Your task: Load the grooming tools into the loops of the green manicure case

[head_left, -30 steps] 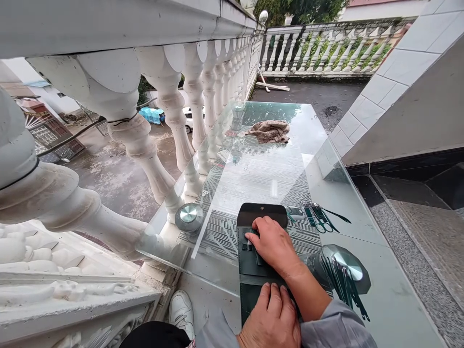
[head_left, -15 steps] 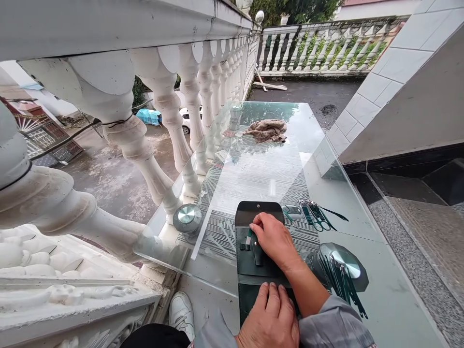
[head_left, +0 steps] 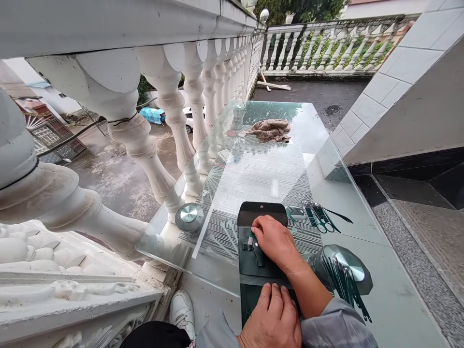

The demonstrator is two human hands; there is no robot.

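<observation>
A dark green tool case (head_left: 253, 261) lies open on the glass table (head_left: 261, 169), flap away from me. My right hand (head_left: 277, 241) rests on the case's middle, fingers curled around a small green-handled tool (head_left: 250, 239) by the case's loops. My left hand (head_left: 271, 316) lies flat on the near end of the case, fingers together, pressing it down. Green-handled scissors and other small tools (head_left: 319, 215) lie on the glass to the right of the case.
A white stone balustrade (head_left: 145, 125) runs along the table's left side. A crumpled brown cloth (head_left: 270, 130) sits at the far end. Round metal table mounts show at left (head_left: 189, 216) and right (head_left: 348, 270). A tiled wall (head_left: 398, 96) rises at right.
My right hand has drawn back slightly on the case, and a light green tool tip now shows under its fingers. My left hand stays put.
</observation>
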